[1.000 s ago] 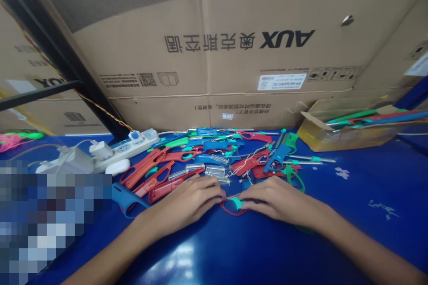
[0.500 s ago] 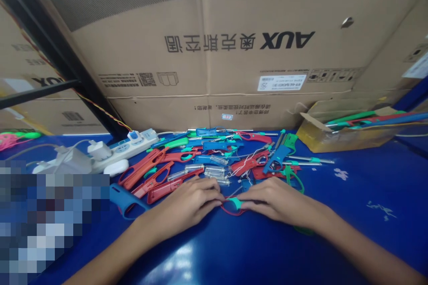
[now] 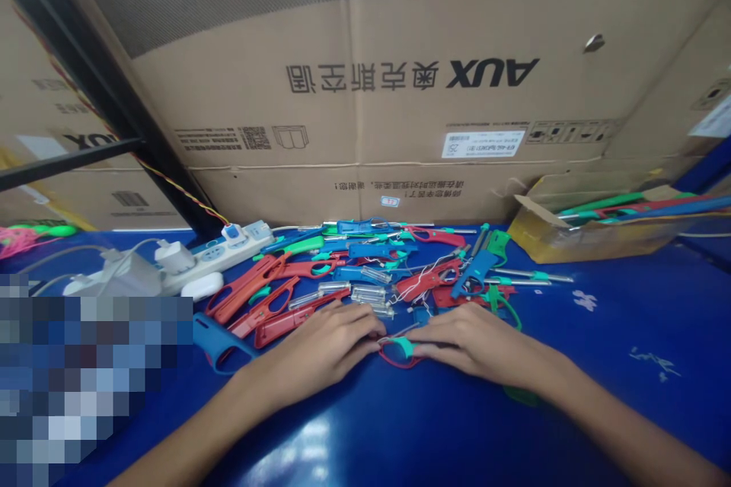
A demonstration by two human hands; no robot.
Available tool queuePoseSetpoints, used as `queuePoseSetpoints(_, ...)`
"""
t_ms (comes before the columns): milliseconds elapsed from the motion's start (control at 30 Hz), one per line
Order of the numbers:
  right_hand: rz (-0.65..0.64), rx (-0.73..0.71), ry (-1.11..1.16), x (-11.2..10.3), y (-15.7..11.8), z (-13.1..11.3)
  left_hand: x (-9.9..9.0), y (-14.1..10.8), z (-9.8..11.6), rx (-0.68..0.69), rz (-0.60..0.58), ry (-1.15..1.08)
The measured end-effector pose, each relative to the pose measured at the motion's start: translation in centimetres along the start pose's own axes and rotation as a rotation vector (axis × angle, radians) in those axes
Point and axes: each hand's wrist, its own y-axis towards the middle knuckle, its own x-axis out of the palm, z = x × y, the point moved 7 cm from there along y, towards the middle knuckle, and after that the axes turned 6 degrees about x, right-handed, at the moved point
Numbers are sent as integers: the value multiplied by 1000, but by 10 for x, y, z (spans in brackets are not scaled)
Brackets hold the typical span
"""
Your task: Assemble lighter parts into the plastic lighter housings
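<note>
Both hands meet over the front of the blue table, closed on the two ends of a red lighter handle (image 3: 398, 365) with a looped trigger guard. A green trigger (image 3: 406, 347) sits within its loop. My left hand (image 3: 336, 342) pinches the left end, and my right hand (image 3: 471, 342) grips the right end; the fingers hide much of the handle. Just beyond the hands lie clear fuel tanks (image 3: 372, 294), red handle shells (image 3: 302, 317) and a blue handle shell (image 3: 478, 272) in a loose pile. Another blue shell (image 3: 220, 342) rests by my left forearm.
A white power strip (image 3: 243, 242) with plugged-in adapters (image 3: 129, 274) is at the left, beside a black metal post (image 3: 114, 91). At the right stands an open carton (image 3: 594, 242) holding lighter parts. A large cardboard panel (image 3: 365, 122) closes off the back.
The view has shifted slightly. Both hands keep nearly the same position and hold on the red lighter handle.
</note>
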Motion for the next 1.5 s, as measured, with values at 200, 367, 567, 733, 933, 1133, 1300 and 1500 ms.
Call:
queuePoseSetpoints(200, 72, 9, -70, -7, -2, 5, -4, -1, -1, -3, 10, 47)
queuePoseSetpoints(367, 192, 31, -136, -26, -6, 15, -7, -1, 1, 24, 35, 78)
queuePoseSetpoints(567, 226, 44, -180, -34, -9, 26, -6, -1, 0, 24, 3, 84)
queuePoseSetpoints(733, 219, 20, -192, -34, -8, 21, -8, -1, -3, 15, -4, 100)
queuePoseSetpoints(933, 205, 26, -176, -36, -8, 20, -14, 0, -3, 15, 63, 155)
queuePoseSetpoints(1133, 208, 41, -181, -34, -8, 24, -12, -1, -6, 18, 78, 190)
queuePoseSetpoints(1300, 251, 120, -270, -44, -14, 43, -12, 0, -7, 0, 66, 176)
queuePoseSetpoints(1500, 237, 633, -406, -93, -59, 121, -11, 1, -6, -19, 55, 161)
